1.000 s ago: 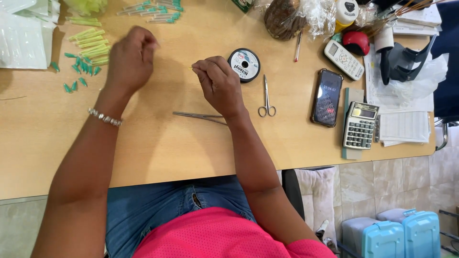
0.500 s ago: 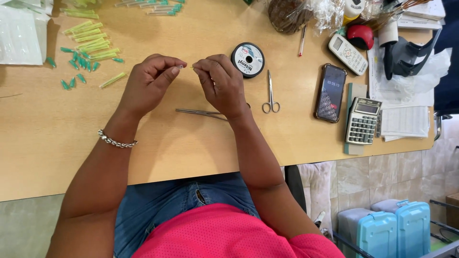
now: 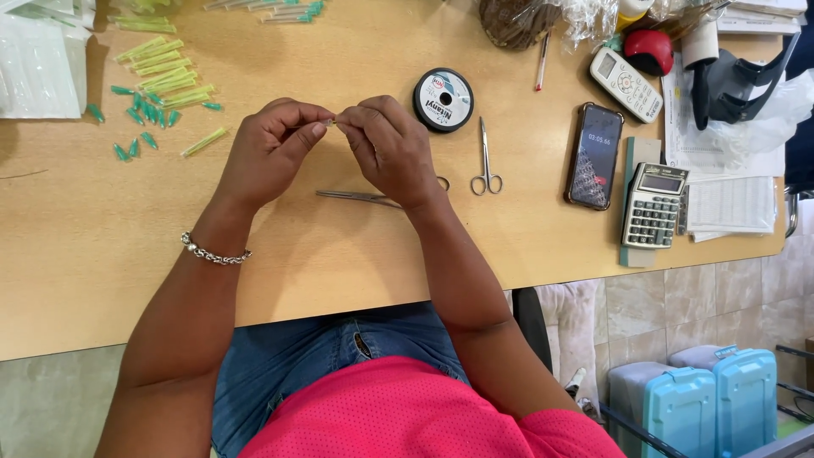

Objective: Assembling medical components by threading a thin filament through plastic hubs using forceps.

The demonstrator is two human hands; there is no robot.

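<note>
Light brown wood makes up the table point(image 3: 127, 271), and lots of small things lie on it. At the far left are some white packets point(image 3: 34, 64). Next to them is a bunch of thin yellow-green tubes point(image 3: 161, 72), with little green caps point(image 3: 140, 127) lying loose beside them. Then comes the left hand point(image 3: 271, 153), curled up, with its thumb and first finger pinched shut on a tiny piece point(image 3: 332, 124). The right hand point(image 3: 394, 148) meets it from the other side and pinches the same tiny piece, so the fingertips of both hands touch above the table. The piece is too small to tell what it is. Under the right hand lies a long thin metal tool point(image 3: 356, 197). A round black spool point(image 3: 443, 99) sits just beyond the right hand, and small scissors point(image 3: 486, 165) lie to its right. Further right are a dark phone point(image 3: 593, 157), a white remote point(image 3: 626, 83), a grey calculator point(image 3: 653, 206) and some papers point(image 3: 733, 203). It looks like the hands are fitting or threading something very small. That kind of job needs steady fingers, a tight pinch and slow moves, or the piece could slip and get lost among the caps.
</note>
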